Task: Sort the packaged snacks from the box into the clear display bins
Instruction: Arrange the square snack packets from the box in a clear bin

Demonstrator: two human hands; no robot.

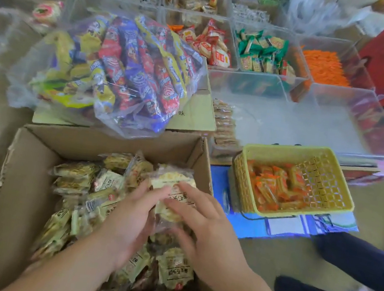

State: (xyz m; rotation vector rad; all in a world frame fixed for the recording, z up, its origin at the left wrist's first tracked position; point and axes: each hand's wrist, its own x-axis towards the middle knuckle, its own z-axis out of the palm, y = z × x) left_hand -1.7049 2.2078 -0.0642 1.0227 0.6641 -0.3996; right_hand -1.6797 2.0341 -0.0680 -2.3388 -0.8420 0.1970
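An open cardboard box (25,193) in front of me holds several pale yellow-green snack packets (74,176). Both my hands are inside it, over the right half. My left hand (132,221) and my right hand (207,229) grip a small stack of round cracker packets (175,180) between them, fingers curled round its sides. Beyond the box stands a large clear display bin (315,130), empty but for a row of brown packets (224,125) along its left wall.
A clear bag of colourful snack bars (122,70) lies on a carton behind the box. A yellow basket (330,194) with orange packets sits to the right. Farther clear bins hold red (213,44), green (262,53) and orange (326,66) snacks. Dark trouser legs (352,286) are at right.
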